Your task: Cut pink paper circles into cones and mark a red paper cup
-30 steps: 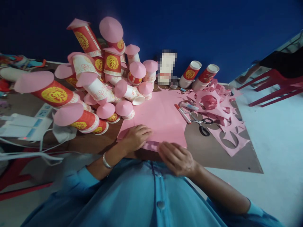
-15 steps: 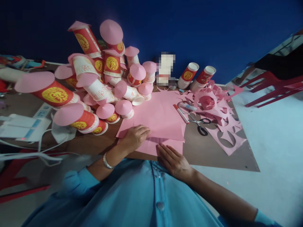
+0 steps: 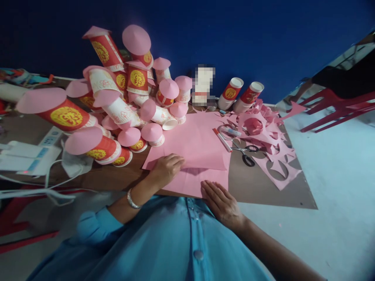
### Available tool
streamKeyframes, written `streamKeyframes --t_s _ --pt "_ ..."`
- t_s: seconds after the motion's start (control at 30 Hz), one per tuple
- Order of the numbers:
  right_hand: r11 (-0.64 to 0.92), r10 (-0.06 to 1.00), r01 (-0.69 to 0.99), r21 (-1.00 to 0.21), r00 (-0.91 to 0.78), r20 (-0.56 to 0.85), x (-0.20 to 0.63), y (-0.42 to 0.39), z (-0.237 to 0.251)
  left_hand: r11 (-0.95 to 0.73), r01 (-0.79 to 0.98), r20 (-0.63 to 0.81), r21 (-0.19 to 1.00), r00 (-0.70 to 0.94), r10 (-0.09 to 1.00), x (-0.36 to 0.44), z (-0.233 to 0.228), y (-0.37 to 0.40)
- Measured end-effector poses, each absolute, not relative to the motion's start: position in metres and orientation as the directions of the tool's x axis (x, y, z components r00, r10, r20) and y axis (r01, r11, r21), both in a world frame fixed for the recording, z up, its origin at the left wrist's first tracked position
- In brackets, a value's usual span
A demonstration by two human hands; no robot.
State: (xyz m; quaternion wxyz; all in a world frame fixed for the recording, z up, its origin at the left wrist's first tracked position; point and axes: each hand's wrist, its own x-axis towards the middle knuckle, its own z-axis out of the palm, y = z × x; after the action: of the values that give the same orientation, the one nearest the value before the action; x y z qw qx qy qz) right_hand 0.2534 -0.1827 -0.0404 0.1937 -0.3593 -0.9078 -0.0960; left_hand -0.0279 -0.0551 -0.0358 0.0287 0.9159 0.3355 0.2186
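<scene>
The left hand (image 3: 166, 168) presses flat, fingers spread, pinning the pink paper (image 3: 199, 150) to the counter (image 3: 263, 187), while the right hand (image 3: 221, 203) lies open on its near edge, seemingly flattening a fold.

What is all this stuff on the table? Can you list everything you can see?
Pink paper sheet: one, pink, folded, table's near edge, under both hands.
Paper cups topped with pink cones: a large heap, red, white and gold, left and back.
Uncapped red paper cups: two, red and white, by the blue wall.
Black-handled scissors: one, right of the sheet.
Red-and-white marker: one, on the sheet's right edge.
Pink paper offcuts: a pile, right.
White device with cables: one, far left.
Red plastic chairs: far right.
Left hand: pressing the sheet.
Right hand: flat on its near edge.
</scene>
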Motion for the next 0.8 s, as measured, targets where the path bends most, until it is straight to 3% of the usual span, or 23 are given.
streamKeyframes --t_s 0.37,0.67,0.8 --pt "0.744 0.592 0.668 0.006 -0.663 0.459 0.303 -0.212 -0.021 -0.780 0.592 0.434 0.203 0.660 0.614 -0.024 -0.036 -0.058" --pt "0.731 0.561 0.679 0.066 -0.653 0.508 0.326 -0.217 -0.009 -0.767 0.619 0.399 0.171 0.668 0.628 -0.023 -0.037 -0.060" --pt "0.659 0.601 0.741 0.129 -0.622 0.502 0.354 -0.219 -0.010 -0.772 0.614 0.378 0.163 0.684 0.624 -0.023 -0.039 -0.060"
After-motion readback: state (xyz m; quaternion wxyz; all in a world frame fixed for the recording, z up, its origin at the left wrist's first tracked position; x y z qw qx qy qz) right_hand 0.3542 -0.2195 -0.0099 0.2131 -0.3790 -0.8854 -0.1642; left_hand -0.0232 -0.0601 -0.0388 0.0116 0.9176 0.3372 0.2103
